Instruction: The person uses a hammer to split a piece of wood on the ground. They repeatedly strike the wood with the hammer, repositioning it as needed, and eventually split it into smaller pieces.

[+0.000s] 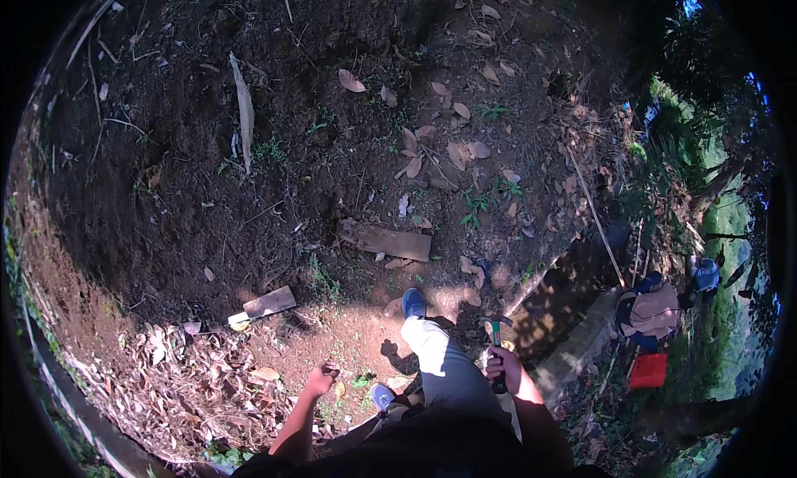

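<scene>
Our right hand (504, 366) is wrapped around the dark grip of a claw hammer with a teal shaft and steel head (496, 345), which stands nearly upright at the near right of the scene, just right of our pale-trousered leg (440, 357). We judge the hammer stiff and top-heavy: the weight sits in the head, so a hold low on the grip, as it is now, gives swing but less control, and the grip looks unlikely to slip in a dry palm. The right forearm comes up from the lower edge with the wrist straight and the fingers closed fully about the handle.

Our left hand (320, 380) hangs lower left of the leg, over red-brown soil and dry leaves, the arm extended downward. Its fingers are curled narrow, perhaps pinching something small; we cannot tell what, or whether anything is there.

Farther off lie a short flat wooden board (267, 303) to the left and a longer weathered plank (386, 241) beyond our blue shoe (413, 302). A red box (647, 370) sits at the far right.
</scene>
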Demonstrator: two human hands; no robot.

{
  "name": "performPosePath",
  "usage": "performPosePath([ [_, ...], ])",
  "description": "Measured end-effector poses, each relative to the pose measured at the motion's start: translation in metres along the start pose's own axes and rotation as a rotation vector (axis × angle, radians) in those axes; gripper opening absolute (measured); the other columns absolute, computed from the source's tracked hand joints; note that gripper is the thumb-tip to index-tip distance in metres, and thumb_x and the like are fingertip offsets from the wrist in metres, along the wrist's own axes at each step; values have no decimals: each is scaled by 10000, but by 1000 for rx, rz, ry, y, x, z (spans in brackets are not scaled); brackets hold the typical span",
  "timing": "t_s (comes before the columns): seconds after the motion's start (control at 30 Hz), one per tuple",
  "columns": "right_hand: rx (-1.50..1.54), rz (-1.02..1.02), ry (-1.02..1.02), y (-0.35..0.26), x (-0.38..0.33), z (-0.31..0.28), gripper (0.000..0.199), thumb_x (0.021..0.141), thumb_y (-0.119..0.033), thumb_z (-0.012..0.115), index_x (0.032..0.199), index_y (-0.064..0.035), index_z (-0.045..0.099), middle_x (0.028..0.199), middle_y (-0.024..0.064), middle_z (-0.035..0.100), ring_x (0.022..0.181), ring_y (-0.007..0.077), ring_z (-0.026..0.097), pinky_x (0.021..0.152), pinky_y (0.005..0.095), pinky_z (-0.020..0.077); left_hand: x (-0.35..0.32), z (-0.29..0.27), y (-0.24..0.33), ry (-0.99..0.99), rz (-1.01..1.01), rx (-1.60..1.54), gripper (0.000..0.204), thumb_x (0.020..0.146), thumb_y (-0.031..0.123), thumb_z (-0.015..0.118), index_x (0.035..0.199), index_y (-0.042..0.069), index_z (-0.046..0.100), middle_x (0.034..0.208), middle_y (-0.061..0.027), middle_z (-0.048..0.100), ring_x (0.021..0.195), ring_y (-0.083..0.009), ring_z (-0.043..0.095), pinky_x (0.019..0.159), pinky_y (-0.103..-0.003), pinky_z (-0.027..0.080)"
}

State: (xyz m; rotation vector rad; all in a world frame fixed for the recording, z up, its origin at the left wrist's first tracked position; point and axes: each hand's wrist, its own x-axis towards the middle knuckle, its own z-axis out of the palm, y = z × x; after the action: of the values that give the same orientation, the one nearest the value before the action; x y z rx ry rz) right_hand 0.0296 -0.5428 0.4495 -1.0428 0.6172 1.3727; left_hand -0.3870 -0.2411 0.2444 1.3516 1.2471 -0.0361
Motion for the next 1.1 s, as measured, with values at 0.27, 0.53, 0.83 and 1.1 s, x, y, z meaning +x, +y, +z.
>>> performPosePath([
  [0.27, 19, -73, -38, 20, 42, 2, 209, 993, -162, 570, 830, -159, 439, 623, -88, 405, 468, 30, 378, 458, 211, 352, 14, 10, -20, -16, 49, -89, 332, 905, 147, 693, 1194, 3, 614, 975, -120, 731, 799, -179, 687, 708, -336, 556],
  [0.53, 2, -61, -91, 43, 56, 8, 24, 1008, -144, 542, 1007, -165, 531, 655, -91, 427, 484, 25, 392, 460, 217, 358, -15, 6, -46, -8, 33, -60, 337, 925, 89, 670, 1235, -3, 575, 994, -127, 722, 835, -177, 670, 733, -317, 535],
  [0.83, -362, -137, -20, 67, 63, 7, 67, 978, -111, 550, 979, -170, 519, 683, -79, 432, 513, 43, 371, 467, 236, 336, -45, 5, -32, -19, 18, -96, 347, 937, 119, 677, 1251, 11, 574, 1025, -127, 702, 834, -172, 657, 705, -322, 550],
  [1.1, -314, -149, 3, 73, 75, 1, 96, 935, -101, 569, 884, -113, 488, 649, -49, 441, 485, 75, 400, 448, 264, 362, -44, -7, -29, -47, 6, 10, 315, 943, 100, 664, 1235, 19, 581, 1041, -95, 708, 867, -146, 650, 735, -298, 535],
])
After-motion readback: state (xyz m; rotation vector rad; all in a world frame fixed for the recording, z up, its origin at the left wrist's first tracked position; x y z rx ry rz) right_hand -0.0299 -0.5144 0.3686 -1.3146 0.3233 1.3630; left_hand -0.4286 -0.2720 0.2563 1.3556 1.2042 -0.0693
